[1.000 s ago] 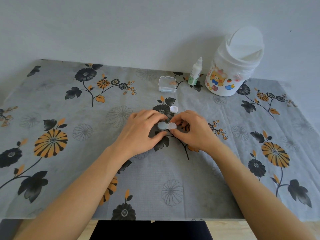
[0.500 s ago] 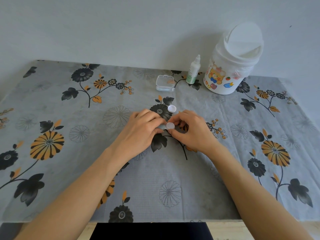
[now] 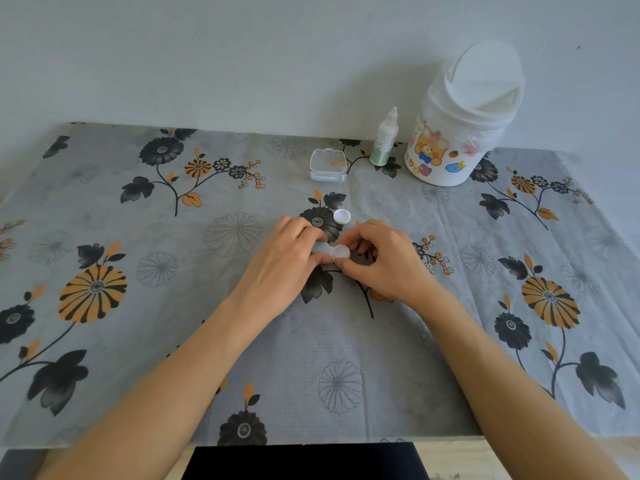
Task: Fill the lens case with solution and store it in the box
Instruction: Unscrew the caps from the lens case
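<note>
**Lens case held at mid-table, second cap under the right hand**

The lens case [image 3: 323,250] sits near the middle of the table [image 3: 104,209], pinned between both hands. Its long axis runs left to right, parallel to the near edge. The left hand [image 3: 282,268] covers the case's left well, fingers curled over it and thumb against the near side: a holding pinch. The right hand [image 3: 384,263] pinches the white cap [image 3: 341,251] on the right well between thumb and fingertips. Whether that cap is threaded on or already free cannot be told from here.

A second white cap [image 3: 342,216] lies loose on the cloth just beyond the hands, toward the far edge.

The solution bottle [image 3: 384,140] stands upright near the far edge, right of centre, beside the white bin [image 3: 457,133]. The clear box [image 3: 328,166] lies open just left of the bottle.

Judgement: the uncapping step is in hand; filling is not begun. The bottle lies up and right of the grip, so the right hand is the nearer one to fetch it, with the left steadying the case level.
</note>
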